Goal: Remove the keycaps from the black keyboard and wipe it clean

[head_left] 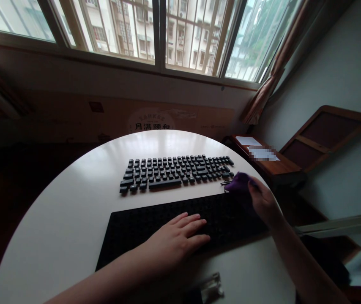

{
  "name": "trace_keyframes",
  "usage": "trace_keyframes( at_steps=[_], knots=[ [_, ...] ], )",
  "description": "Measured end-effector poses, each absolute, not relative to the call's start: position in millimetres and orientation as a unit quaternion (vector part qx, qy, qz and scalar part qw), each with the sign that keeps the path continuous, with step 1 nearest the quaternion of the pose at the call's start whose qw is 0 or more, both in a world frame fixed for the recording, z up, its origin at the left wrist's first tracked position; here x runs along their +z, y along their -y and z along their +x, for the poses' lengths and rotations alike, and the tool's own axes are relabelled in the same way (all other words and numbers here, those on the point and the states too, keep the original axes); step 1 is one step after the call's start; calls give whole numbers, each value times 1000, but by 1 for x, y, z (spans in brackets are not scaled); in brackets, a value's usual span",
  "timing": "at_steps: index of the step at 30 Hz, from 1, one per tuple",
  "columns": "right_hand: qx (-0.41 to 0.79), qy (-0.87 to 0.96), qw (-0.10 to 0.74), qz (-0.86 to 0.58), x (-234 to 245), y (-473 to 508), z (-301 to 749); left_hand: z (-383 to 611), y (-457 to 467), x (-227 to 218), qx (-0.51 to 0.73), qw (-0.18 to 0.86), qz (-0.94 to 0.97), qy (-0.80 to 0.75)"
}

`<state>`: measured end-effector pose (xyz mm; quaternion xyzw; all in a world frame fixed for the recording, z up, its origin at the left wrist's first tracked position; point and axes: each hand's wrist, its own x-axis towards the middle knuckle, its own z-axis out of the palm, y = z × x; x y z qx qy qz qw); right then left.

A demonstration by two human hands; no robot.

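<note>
A black keyboard base (pixel 129 223), its keycaps off, lies across the white round table. My left hand (pixel 180 236) rests on the base with its fingers stretched out. My right hand (pixel 264 202) is closed on a purple cloth (pixel 239 182) at the base's right end. Part of the cloth hangs down over that end, where it is too dark to make out fully. Beyond the base, loose black keycaps (pixel 164 183) stand in rows laid out like a keyboard. A thin dark wire-like thing (pixel 225 183) lies beside the cloth.
A shiny small object (pixel 214 285), kind unclear, lies at the near edge of the white table (pixel 56 219). A wooden chair (pixel 272 166) with papers (pixel 263 153) on its seat stands at the right. Barred windows (pixel 193 38) and a large printed box (pixel 196 116) are behind.
</note>
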<state>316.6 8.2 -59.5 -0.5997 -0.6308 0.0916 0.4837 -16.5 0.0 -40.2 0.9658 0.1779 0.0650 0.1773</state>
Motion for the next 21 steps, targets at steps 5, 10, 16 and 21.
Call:
trace_keyframes(
  at_steps=[5, 10, 16, 21],
  knots=[
    [85, 746, 326, -575, -50, -6, 309, -17, 0, -45, 87, 170, 966, -173],
    [91, 741, 294, -597, -47, -2, 310, -16, 0, -42, 62, 170, 968, -176],
    [140, 712, 348, -593, -45, 3, 318, -16, -1, -43, 53, 172, 968, -173],
    [220, 671, 477, -523, -45, 6, 320, -18, -2, -46, 69, 177, 966, -173]
  ],
)
